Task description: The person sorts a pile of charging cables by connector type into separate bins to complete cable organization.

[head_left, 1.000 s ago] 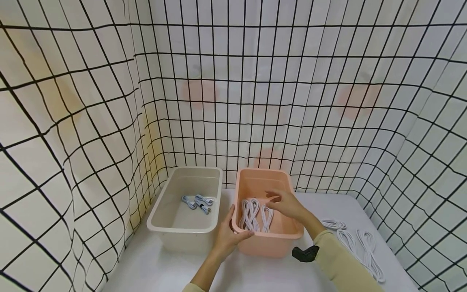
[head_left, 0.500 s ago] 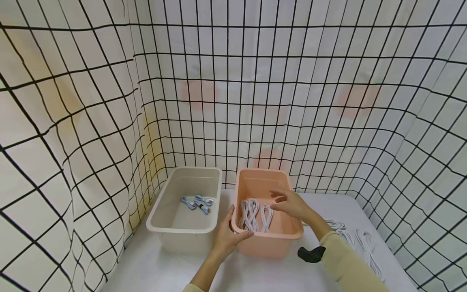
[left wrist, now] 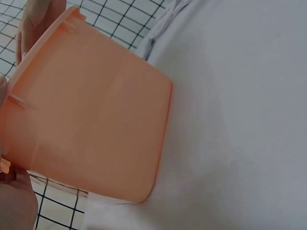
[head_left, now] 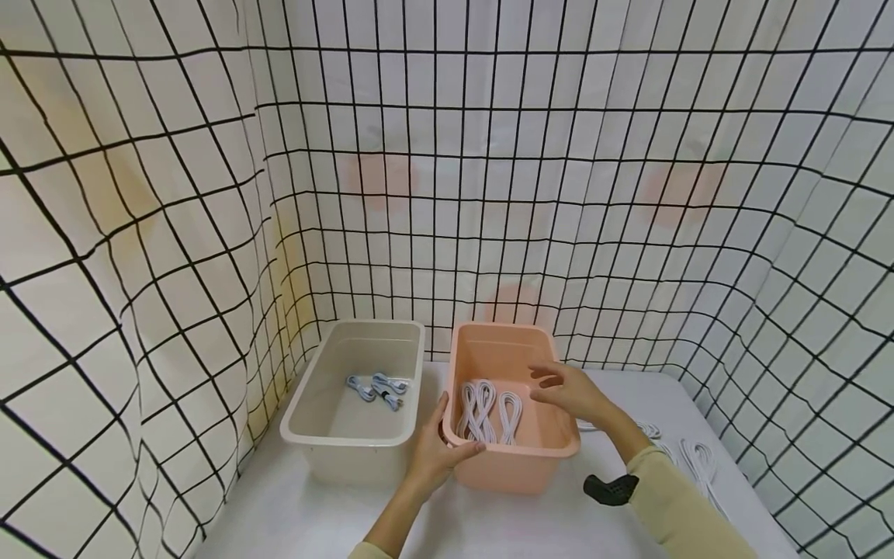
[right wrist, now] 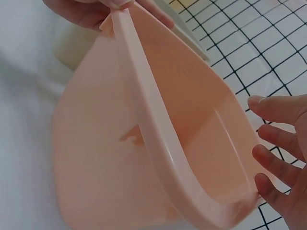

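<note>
My left hand (head_left: pixel 431 454) grips the front left corner of a peach plastic bin (head_left: pixel 513 450), its thumb over the rim. That grip also shows at the top of the right wrist view. Inside the bin lie several bundled white cables (head_left: pixel 478 411), with one bundle slightly apart on the right. My right hand (head_left: pixel 574 392) hovers over the bin's right rim, fingers spread and holding nothing. In the right wrist view those loose fingers (right wrist: pixel 276 163) are beside the rim. The left wrist view mostly shows the bin's outer wall (left wrist: pixel 96 110).
A beige bin (head_left: pixel 349 441) stands to the left, holding several small bluish cable bundles (head_left: pixel 387 390). More white cable coils (head_left: pixel 700 462) lie on the table at right, partly behind my right arm. A black wire grid (head_left: pixel 489 194) encloses the back and sides.
My right hand has drifted right, from over the bin's inside toward its right rim. My left hand keeps its hold, and the cables in both bins stay put.
</note>
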`<state>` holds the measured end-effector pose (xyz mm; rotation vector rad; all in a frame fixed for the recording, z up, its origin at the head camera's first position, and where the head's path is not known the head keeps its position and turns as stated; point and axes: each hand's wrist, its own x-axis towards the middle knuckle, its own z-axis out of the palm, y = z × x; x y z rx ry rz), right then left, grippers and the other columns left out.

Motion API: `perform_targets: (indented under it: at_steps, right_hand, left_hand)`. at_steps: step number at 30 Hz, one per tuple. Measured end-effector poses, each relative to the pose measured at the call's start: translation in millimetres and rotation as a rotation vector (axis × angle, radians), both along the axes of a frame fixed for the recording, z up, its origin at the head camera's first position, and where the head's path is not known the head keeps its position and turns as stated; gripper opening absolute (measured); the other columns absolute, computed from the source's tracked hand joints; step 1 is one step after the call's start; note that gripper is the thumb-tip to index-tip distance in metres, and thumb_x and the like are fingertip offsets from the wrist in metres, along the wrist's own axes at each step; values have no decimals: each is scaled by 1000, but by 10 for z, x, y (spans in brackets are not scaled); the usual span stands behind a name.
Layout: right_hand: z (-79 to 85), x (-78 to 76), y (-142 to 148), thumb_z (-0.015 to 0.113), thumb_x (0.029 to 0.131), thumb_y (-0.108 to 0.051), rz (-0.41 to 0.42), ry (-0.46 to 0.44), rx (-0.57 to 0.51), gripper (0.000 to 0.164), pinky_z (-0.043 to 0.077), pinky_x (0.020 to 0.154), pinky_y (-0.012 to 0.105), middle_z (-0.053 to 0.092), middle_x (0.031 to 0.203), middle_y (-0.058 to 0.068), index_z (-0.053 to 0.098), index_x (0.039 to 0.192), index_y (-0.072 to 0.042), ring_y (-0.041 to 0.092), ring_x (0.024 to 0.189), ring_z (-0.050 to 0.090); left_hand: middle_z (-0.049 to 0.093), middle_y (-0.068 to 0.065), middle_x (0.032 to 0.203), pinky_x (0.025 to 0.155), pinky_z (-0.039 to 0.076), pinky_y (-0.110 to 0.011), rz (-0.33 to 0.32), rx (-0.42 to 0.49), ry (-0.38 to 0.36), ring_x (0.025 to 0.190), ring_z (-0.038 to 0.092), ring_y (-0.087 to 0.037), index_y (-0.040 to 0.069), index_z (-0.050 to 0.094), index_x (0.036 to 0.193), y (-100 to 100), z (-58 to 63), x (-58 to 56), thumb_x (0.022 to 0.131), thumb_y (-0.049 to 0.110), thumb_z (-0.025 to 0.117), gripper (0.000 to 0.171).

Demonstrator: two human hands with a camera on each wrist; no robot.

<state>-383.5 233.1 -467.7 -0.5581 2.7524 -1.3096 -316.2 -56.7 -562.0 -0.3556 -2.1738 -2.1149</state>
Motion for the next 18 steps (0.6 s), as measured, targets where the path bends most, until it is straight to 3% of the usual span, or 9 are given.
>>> perform_targets:
  at_steps: [9, 18]
  right_hand:
    - [56, 81, 174, 79, 93, -34, -28, 22, 19, 60, 57, 90, 50, 63, 136, 16, 60, 144, -8, 38, 121, 61]
    - [79, 123, 382, 77, 95, -31, -69, 48, 53, 61, 57, 90, 53, 63, 135, 19, 57, 146, -3, 40, 119, 62]
  left_hand:
    - [29, -17, 166, 111, 39, -50, 13, -17, 2, 142, 43, -37, 12, 21, 166, 4, 0, 16, 75, 20, 96, 118]
    - [30, -18, 165, 111, 40, -49, -4, 18, 6, 141, 44, -36, 11, 21, 166, 8, 31, 42, 76, 14, 94, 116]
